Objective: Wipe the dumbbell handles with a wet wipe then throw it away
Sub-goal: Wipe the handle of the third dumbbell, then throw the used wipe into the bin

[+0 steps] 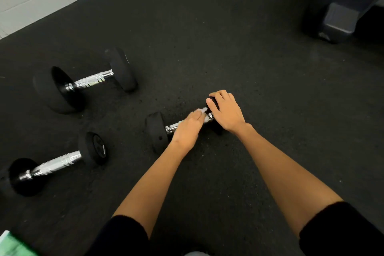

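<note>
Head view: at the near left corner lies one green-and-white pack (pixel 12 244), possibly the wipe pack. Beyond the forearms, one small dumbbell (pixel 158 131) rests on the black rubber floor (pixel 270 110). Left hand (pixel 188 129) presses one white wet wipe (pixel 202 112) around its chrome handle, fingers wrapped over it. Right hand (pixel 225 110) grips the far weight head to steady it. Step in hand: wiping, judged partway. Next move calls for stroking the handle's full length, then shifting to the two dumbbells at left, one near (pixel 56 164), one far (pixel 83 81). Dumbbell count: three. No bin in view.
</note>
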`<action>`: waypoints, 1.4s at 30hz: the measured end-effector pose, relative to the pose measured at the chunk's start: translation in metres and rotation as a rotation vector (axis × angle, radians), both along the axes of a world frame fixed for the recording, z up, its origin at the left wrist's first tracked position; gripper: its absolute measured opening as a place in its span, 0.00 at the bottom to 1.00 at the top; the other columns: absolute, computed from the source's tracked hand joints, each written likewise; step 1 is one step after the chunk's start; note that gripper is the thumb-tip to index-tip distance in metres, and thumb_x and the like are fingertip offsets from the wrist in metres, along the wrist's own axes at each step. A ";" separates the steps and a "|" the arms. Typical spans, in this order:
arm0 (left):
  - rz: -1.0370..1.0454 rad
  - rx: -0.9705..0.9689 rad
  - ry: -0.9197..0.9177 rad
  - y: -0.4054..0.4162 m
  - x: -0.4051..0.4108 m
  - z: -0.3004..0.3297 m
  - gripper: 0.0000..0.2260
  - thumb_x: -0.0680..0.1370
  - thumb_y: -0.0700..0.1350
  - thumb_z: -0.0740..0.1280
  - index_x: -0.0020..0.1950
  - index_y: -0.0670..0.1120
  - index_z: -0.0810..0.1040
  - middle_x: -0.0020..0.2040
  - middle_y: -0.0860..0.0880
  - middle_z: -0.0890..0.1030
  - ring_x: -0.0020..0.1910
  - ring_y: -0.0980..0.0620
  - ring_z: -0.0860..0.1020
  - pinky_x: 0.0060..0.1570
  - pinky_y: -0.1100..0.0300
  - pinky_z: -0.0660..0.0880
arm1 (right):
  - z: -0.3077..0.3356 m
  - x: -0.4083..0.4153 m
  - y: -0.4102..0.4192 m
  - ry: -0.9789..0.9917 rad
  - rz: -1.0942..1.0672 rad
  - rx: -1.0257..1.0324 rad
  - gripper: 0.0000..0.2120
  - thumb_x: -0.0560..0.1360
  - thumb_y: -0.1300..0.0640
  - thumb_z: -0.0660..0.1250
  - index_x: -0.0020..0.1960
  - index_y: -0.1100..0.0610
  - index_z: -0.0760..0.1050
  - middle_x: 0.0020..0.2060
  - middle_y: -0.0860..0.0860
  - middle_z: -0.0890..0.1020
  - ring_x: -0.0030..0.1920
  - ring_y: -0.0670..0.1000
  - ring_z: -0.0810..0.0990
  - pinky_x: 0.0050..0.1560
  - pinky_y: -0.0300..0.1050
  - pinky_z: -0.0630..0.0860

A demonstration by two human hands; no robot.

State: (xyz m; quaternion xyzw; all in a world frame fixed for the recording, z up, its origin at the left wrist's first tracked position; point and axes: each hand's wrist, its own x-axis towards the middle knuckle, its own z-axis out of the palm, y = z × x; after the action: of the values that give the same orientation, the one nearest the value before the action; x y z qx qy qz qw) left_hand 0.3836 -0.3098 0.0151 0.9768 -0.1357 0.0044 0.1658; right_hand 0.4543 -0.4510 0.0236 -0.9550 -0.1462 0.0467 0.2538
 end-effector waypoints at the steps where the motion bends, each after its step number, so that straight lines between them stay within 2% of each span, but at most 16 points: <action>1: 0.038 -0.010 0.032 -0.005 0.003 0.000 0.25 0.76 0.32 0.61 0.73 0.41 0.63 0.68 0.44 0.70 0.66 0.47 0.69 0.67 0.56 0.67 | 0.000 0.000 0.000 0.004 -0.001 -0.002 0.21 0.81 0.46 0.53 0.67 0.56 0.70 0.63 0.51 0.72 0.65 0.51 0.68 0.59 0.47 0.70; 6: 0.102 0.128 0.052 -0.004 0.009 -0.002 0.23 0.77 0.36 0.62 0.73 0.41 0.63 0.66 0.44 0.73 0.65 0.47 0.72 0.67 0.56 0.67 | 0.001 -0.001 0.000 0.003 -0.002 -0.003 0.21 0.81 0.46 0.52 0.67 0.56 0.69 0.64 0.51 0.72 0.65 0.51 0.67 0.61 0.48 0.70; 9: 0.122 0.158 0.076 0.004 0.009 0.001 0.20 0.78 0.36 0.61 0.69 0.42 0.67 0.63 0.44 0.74 0.62 0.48 0.74 0.63 0.57 0.68 | 0.000 -0.003 0.000 -0.014 -0.006 -0.011 0.21 0.82 0.46 0.52 0.67 0.56 0.70 0.63 0.51 0.72 0.64 0.52 0.68 0.62 0.50 0.71; 12: 0.123 0.200 0.117 0.010 0.001 0.002 0.20 0.77 0.36 0.62 0.69 0.43 0.66 0.63 0.45 0.74 0.61 0.48 0.73 0.63 0.56 0.68 | -0.001 -0.003 0.001 -0.039 -0.010 -0.034 0.20 0.82 0.47 0.52 0.66 0.56 0.70 0.62 0.52 0.73 0.63 0.52 0.70 0.61 0.51 0.71; 14: 0.130 0.256 0.121 0.014 -0.002 0.000 0.20 0.77 0.36 0.61 0.69 0.43 0.65 0.62 0.45 0.74 0.61 0.48 0.73 0.68 0.55 0.63 | 0.000 -0.004 0.001 -0.052 -0.009 -0.053 0.19 0.82 0.48 0.51 0.66 0.55 0.70 0.62 0.52 0.73 0.62 0.53 0.70 0.60 0.52 0.71; 16: 0.118 0.356 0.116 0.015 -0.003 0.002 0.20 0.77 0.36 0.61 0.69 0.41 0.65 0.60 0.45 0.76 0.59 0.47 0.75 0.75 0.50 0.52 | 0.001 -0.005 0.002 -0.061 -0.015 -0.072 0.18 0.82 0.48 0.51 0.66 0.55 0.70 0.62 0.51 0.73 0.62 0.53 0.70 0.59 0.52 0.69; 18: 0.109 0.460 0.101 0.016 -0.006 0.006 0.19 0.76 0.35 0.61 0.66 0.40 0.67 0.55 0.45 0.77 0.54 0.47 0.77 0.75 0.43 0.44 | 0.002 -0.006 0.003 -0.059 -0.020 -0.096 0.18 0.82 0.49 0.50 0.65 0.54 0.70 0.62 0.51 0.73 0.63 0.54 0.69 0.59 0.52 0.68; 24: 0.131 0.703 0.101 0.028 -0.021 0.024 0.10 0.74 0.35 0.63 0.55 0.41 0.73 0.42 0.48 0.77 0.46 0.47 0.77 0.70 0.33 0.40 | 0.007 -0.006 0.003 -0.016 0.003 -0.170 0.18 0.82 0.49 0.49 0.67 0.53 0.68 0.64 0.50 0.71 0.64 0.54 0.67 0.61 0.54 0.65; 27: 0.176 0.700 0.121 0.036 -0.029 0.032 0.09 0.73 0.36 0.64 0.52 0.43 0.74 0.39 0.50 0.75 0.47 0.48 0.75 0.66 0.28 0.37 | 0.011 -0.006 0.004 0.028 0.003 -0.199 0.18 0.82 0.48 0.48 0.67 0.52 0.67 0.65 0.50 0.70 0.65 0.55 0.66 0.63 0.57 0.63; 29: 0.217 0.606 0.145 0.039 -0.031 0.032 0.13 0.74 0.36 0.64 0.57 0.44 0.74 0.44 0.50 0.76 0.53 0.48 0.74 0.65 0.28 0.34 | 0.013 -0.006 0.004 0.032 0.020 -0.254 0.17 0.82 0.50 0.50 0.68 0.52 0.66 0.66 0.49 0.69 0.67 0.55 0.65 0.65 0.61 0.61; 32: 0.326 0.246 0.100 0.043 -0.029 0.030 0.20 0.75 0.34 0.62 0.66 0.48 0.71 0.53 0.51 0.78 0.59 0.51 0.73 0.69 0.34 0.34 | 0.014 -0.007 0.007 0.020 0.007 -0.305 0.17 0.82 0.50 0.49 0.68 0.51 0.66 0.66 0.48 0.69 0.70 0.54 0.61 0.68 0.67 0.54; 34: 0.398 -0.086 0.006 0.045 -0.028 0.032 0.17 0.78 0.35 0.61 0.65 0.46 0.74 0.55 0.50 0.78 0.58 0.51 0.74 0.74 0.42 0.45 | 0.016 -0.008 0.013 0.000 -0.033 -0.329 0.19 0.82 0.49 0.46 0.67 0.52 0.68 0.67 0.48 0.69 0.73 0.53 0.57 0.68 0.70 0.49; 36: 0.516 -0.517 -0.027 0.051 -0.029 0.040 0.12 0.80 0.37 0.60 0.61 0.42 0.77 0.53 0.48 0.79 0.54 0.50 0.75 0.67 0.52 0.64 | 0.021 -0.011 0.026 -0.034 -0.057 -0.362 0.21 0.83 0.48 0.45 0.67 0.54 0.69 0.70 0.50 0.67 0.75 0.54 0.52 0.69 0.70 0.45; 37: 0.569 -0.654 -0.040 0.055 -0.029 0.044 0.12 0.80 0.38 0.60 0.62 0.42 0.77 0.54 0.47 0.79 0.54 0.50 0.75 0.62 0.54 0.69 | 0.024 -0.011 0.034 -0.056 -0.068 -0.356 0.21 0.83 0.49 0.46 0.68 0.54 0.69 0.71 0.50 0.66 0.76 0.55 0.51 0.69 0.71 0.44; 40: 0.644 -0.746 -0.095 0.075 -0.034 0.057 0.14 0.79 0.38 0.63 0.64 0.43 0.75 0.55 0.42 0.80 0.55 0.46 0.78 0.58 0.53 0.74 | 0.039 -0.015 0.069 -0.135 -0.068 -0.264 0.19 0.82 0.50 0.51 0.70 0.54 0.67 0.71 0.52 0.65 0.76 0.55 0.50 0.69 0.70 0.44; 42: 0.675 -0.767 -0.120 0.093 -0.041 0.069 0.15 0.77 0.37 0.65 0.64 0.42 0.75 0.54 0.42 0.81 0.54 0.47 0.79 0.57 0.58 0.74 | 0.050 -0.017 0.098 -0.165 -0.040 -0.162 0.19 0.81 0.51 0.54 0.70 0.54 0.67 0.71 0.52 0.66 0.75 0.55 0.51 0.70 0.68 0.45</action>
State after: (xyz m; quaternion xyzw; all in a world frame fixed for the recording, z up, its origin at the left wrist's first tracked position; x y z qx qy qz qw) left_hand 0.3430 -0.2165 0.0841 0.8329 0.1895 0.1630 0.4937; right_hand 0.4371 -0.3530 0.0740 -0.9757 -0.1430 -0.0254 0.1641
